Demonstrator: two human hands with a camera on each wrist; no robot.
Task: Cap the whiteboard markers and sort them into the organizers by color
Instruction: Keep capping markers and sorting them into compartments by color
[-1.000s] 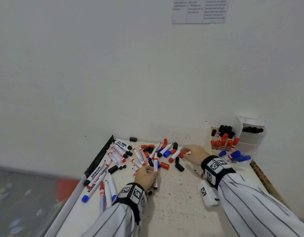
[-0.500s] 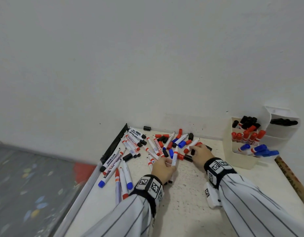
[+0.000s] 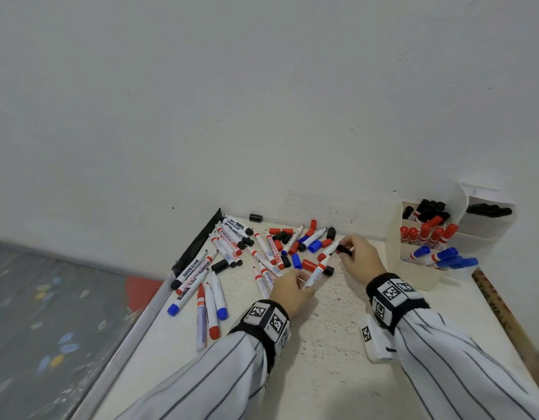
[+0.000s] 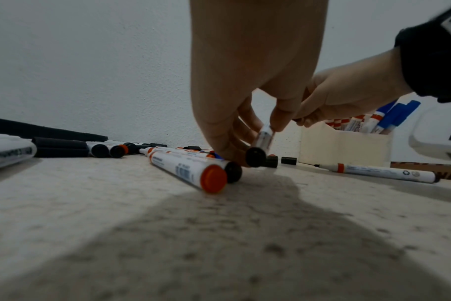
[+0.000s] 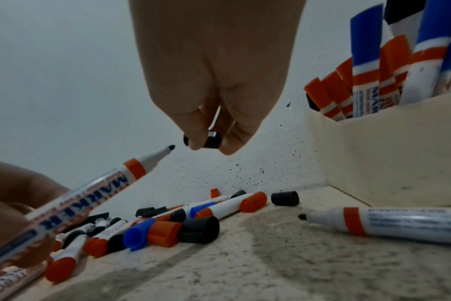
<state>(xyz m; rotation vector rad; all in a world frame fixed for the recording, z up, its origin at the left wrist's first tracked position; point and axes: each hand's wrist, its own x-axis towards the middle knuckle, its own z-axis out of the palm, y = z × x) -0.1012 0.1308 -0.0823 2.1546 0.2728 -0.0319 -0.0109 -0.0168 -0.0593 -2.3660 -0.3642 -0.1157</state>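
My left hand [image 3: 292, 291] grips the uncapped black marker [image 5: 95, 189] low on its barrel, raised over the tabletop [image 3: 322, 344]; my right hand [image 3: 357, 256] pinches a black cap [image 5: 211, 139] near its tip. Light, stiff, probably slick plastic.

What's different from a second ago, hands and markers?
The right hand left the pile with a black cap pinched in its fingers. The left hand raised its uncapped marker off the table, tip towards the cap; cap not yet on. The pile and the organizer are unchanged.
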